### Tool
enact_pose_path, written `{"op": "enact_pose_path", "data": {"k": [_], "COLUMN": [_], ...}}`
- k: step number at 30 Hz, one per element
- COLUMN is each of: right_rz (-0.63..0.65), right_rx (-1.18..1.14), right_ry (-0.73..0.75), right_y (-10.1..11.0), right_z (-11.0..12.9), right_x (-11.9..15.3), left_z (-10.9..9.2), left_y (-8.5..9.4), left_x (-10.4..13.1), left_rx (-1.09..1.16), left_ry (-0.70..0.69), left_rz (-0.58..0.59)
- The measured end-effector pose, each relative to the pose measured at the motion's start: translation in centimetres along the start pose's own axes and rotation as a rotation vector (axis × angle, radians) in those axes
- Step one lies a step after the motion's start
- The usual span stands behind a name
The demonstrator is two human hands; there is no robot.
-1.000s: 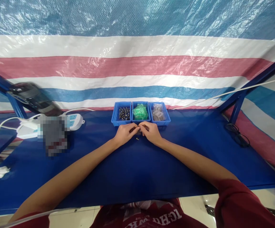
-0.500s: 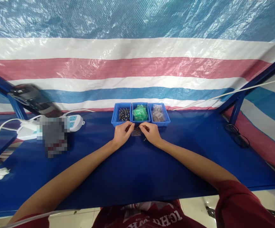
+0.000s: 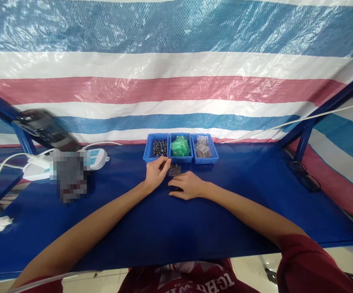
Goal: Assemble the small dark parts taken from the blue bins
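My left hand is pinched closed at the left edge of a small clear plastic bag in front of the blue bins. Dark bits show in or under the bag; they are too small to name. Just below and to the right of the bag, my right hand is low over the table, its thumb and fingers apart. Between them I see only dark shade, and nothing held is visible.
Three blue bins stand side by side: one with small metal parts, one with green plastic bags, one with clear bags. A power strip, a dark bottle and glasses lie further out on the blue table.
My right hand has left the bag's right edge, moved down towards me and slightly left, and spread its fingers. My left hand has stayed at the bag.
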State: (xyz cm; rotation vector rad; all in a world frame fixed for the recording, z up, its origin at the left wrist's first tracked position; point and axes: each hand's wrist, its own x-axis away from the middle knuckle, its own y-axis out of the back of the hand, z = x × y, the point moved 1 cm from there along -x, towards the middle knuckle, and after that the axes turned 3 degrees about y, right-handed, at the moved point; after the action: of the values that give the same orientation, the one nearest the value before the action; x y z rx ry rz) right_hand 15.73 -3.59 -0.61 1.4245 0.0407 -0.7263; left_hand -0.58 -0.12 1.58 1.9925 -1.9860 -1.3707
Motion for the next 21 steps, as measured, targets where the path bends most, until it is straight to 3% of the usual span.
{"op": "enact_pose_path", "data": {"k": [5,14,21], "right_rz": [0.027,-0.367,-0.430], "right_rx": [0.099,-0.189,-0.346], "right_ry": [0.040,-0.230,-0.359], "right_y": [-0.3,0.6,1.2], "right_z": [0.0,-1.0,-1.4], "right_x": [0.0,-0.4,-0.6], "left_z": [0.0,0.5,0.5], "left_y": [0.0,-0.1,-0.2], "left_x": [0.0,0.1,0.0], "left_rx": [0.004,0.026,0.024], "left_ry": [0.003,-0.027,-0.051], "left_rz": [-0.009,0.015,0.082]}}
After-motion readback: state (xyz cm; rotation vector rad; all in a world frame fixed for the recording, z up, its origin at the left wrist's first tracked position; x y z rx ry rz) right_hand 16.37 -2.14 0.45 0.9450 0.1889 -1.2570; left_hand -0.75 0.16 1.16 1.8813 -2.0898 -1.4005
